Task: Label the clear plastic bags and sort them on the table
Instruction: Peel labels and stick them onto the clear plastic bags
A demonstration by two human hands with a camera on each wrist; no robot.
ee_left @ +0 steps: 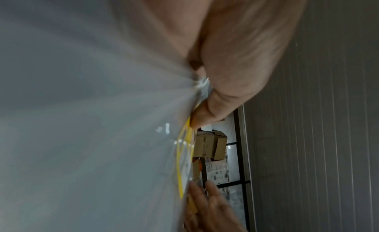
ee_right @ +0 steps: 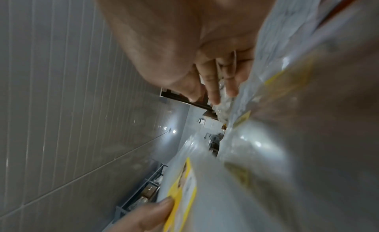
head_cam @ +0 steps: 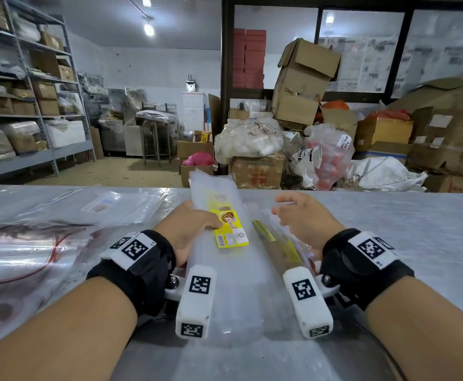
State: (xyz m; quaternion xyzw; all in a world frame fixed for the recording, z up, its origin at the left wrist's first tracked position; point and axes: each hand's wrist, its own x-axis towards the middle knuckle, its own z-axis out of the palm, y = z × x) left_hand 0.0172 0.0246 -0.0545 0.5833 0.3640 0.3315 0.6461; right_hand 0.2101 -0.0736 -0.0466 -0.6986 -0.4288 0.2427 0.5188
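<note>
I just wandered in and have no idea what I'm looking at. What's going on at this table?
A person is labelling clear plastic bags at a table in a storeroom. Their left hand grips a long clear bag, thumb pressed on the edge of its yellow label. The right hand hovers open above a second bag with a yellow strip. More clear bags lie spread out on the left.

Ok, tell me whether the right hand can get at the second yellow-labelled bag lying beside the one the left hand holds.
Probably yes. The right hand hovers open right beside that second bag, with nothing between them. The left hand grips only the bag with the yellow label.
</note>
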